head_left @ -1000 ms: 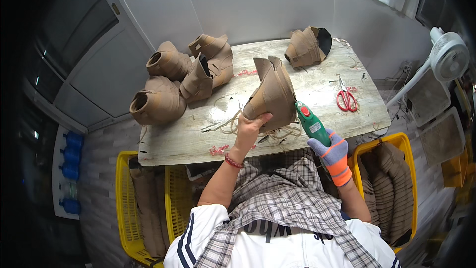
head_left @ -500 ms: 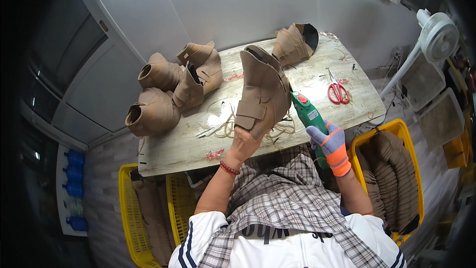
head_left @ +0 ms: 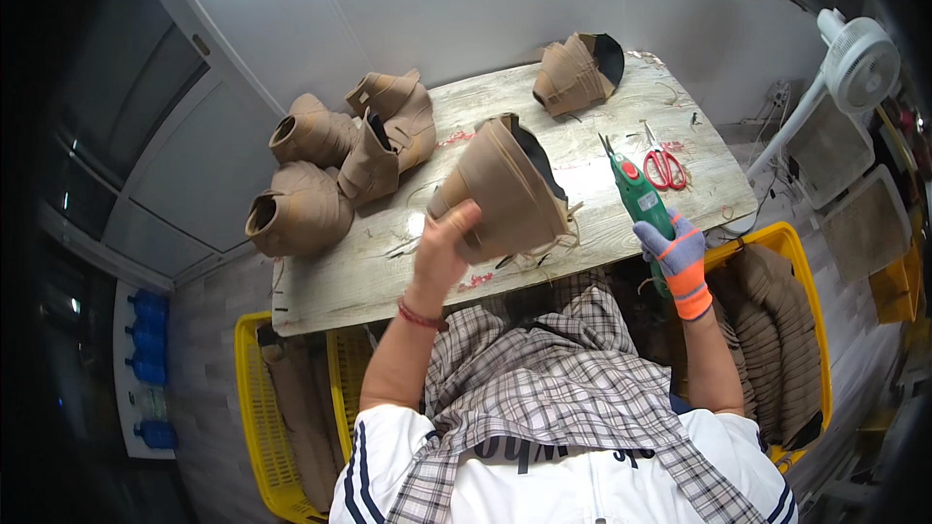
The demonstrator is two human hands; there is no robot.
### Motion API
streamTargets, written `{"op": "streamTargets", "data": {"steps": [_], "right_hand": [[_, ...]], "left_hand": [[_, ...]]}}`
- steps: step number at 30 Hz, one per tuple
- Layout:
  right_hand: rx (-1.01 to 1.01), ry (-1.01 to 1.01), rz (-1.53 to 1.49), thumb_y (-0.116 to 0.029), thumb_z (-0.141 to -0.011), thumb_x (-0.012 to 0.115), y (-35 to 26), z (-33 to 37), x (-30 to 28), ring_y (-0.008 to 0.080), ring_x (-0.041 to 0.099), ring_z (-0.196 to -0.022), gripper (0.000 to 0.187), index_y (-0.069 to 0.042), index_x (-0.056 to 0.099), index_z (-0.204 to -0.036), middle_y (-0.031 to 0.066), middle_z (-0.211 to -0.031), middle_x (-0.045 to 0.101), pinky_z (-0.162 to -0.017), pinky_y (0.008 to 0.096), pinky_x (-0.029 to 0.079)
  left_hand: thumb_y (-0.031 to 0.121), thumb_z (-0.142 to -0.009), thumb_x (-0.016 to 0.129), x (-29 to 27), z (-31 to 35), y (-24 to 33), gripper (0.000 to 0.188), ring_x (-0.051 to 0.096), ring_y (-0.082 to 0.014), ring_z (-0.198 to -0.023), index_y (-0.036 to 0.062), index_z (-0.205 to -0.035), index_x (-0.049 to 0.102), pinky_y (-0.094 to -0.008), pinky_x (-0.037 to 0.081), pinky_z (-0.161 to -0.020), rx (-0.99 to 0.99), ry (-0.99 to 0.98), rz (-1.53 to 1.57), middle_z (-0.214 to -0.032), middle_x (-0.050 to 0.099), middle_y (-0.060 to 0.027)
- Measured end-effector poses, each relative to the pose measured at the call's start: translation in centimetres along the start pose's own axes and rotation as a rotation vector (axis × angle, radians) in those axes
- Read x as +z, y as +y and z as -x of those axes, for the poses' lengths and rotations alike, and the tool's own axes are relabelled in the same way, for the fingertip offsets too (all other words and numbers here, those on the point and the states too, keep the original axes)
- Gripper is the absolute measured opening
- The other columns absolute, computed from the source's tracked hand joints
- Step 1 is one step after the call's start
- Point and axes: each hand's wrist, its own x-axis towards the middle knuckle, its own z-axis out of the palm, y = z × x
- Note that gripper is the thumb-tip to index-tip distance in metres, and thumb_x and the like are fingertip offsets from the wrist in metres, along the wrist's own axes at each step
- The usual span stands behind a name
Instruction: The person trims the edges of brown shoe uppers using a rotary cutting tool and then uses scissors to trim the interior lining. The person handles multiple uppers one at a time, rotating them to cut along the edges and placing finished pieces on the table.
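Observation:
My bare left hand (head_left: 443,250) grips a stack of nested brown boot uppers (head_left: 507,192) by its side, thumb on top, above the front middle of the table. Dark lining shows at the stack's upper right edge, and loose threads hang at its lower right. In my gloved right hand (head_left: 677,247) is a green electric thread trimmer (head_left: 639,192) with a red button and pointed blades. The blades point up and away, apart from the uppers. Red-handled scissors (head_left: 665,167) lie on the table just beyond the trimmer.
Several brown boot uppers (head_left: 301,209) stand at the table's left, another stack (head_left: 575,78) at the back. Thread scraps litter the wooden table (head_left: 359,296). Yellow baskets (head_left: 254,427) of uppers flank me, one (head_left: 811,301) on the right. A white fan (head_left: 862,63) stands far right.
The uppers have turned over from upright to tilted, moving left and down, and my left hand now holds their side. My right hand has drawn the trimmer right, away from them.

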Motion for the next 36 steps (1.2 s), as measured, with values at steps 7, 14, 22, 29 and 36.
{"op": "streamTargets", "data": {"steps": [7, 14, 22, 29, 36], "right_hand": [[-0.581, 0.125, 0.472, -0.031, -0.064, 0.087, 3.0, 1.8, -0.2, 0.0281, 0.066, -0.064, 0.049, -0.006, 0.068, -0.102, 0.0133, -0.076, 0.068, -0.059, 0.0351, 0.052], [-0.716, 0.066, 0.577, -0.030, -0.058, 0.088, 2.2, 2.1, -0.8, 0.0306, 0.063, -0.062, 0.051, -0.009, 0.069, -0.101, 0.0123, -0.076, 0.067, -0.058, 0.0368, 0.051], [-0.757, -0.002, 0.584, -0.032, -0.058, 0.088, 1.1, 2.3, -0.4, 0.0317, 0.064, -0.064, 0.052, -0.010, 0.068, -0.102, 0.0132, -0.078, 0.067, -0.058, 0.0367, 0.051], [-0.811, -0.027, 0.521, -0.033, -0.059, 0.088, 0.8, 2.0, 0.3, 0.0317, 0.063, -0.064, 0.055, -0.010, 0.067, -0.105, 0.0133, -0.080, 0.067, -0.057, 0.0366, 0.051], [-0.834, -0.011, 0.568, -0.025, -0.055, 0.090, 0.6, 2.0, 0.4, 0.0291, 0.065, -0.067, 0.058, -0.008, 0.068, -0.106, 0.0116, -0.084, 0.069, -0.061, 0.0344, 0.051]], "left_hand": [[0.012, -0.097, 0.044, -6.7, -3.2, 1.9, 0.029, 0.064, -0.0337, -0.103, -0.0073, -0.115, 0.056, -0.0482, 0.053, -0.092, -0.368, 0.123, 0.820, -0.112, 0.064, -0.0238], [0.013, -0.099, 0.044, -9.7, -3.4, -0.2, 0.027, 0.062, -0.0365, -0.108, -0.0064, -0.111, 0.059, -0.0506, 0.052, -0.094, -0.407, 0.200, 0.921, -0.115, 0.063, -0.0238], [0.010, -0.097, 0.044, -8.1, -3.5, -1.0, 0.025, 0.064, -0.0346, -0.101, -0.0068, -0.107, 0.059, -0.0502, 0.053, -0.091, -0.422, 0.221, 0.890, -0.108, 0.066, -0.0227], [0.013, -0.099, 0.043, -9.8, -3.8, -2.0, 0.027, 0.064, -0.0356, -0.102, -0.0063, -0.107, 0.060, -0.0506, 0.053, -0.091, -0.426, 0.300, 0.918, -0.111, 0.065, -0.0230], [0.014, -0.097, 0.046, -7.1, -3.4, -0.6, 0.026, 0.064, -0.0344, -0.103, -0.0050, -0.110, 0.060, -0.0517, 0.053, -0.090, -0.425, 0.148, 0.949, -0.113, 0.064, -0.0227]]}}
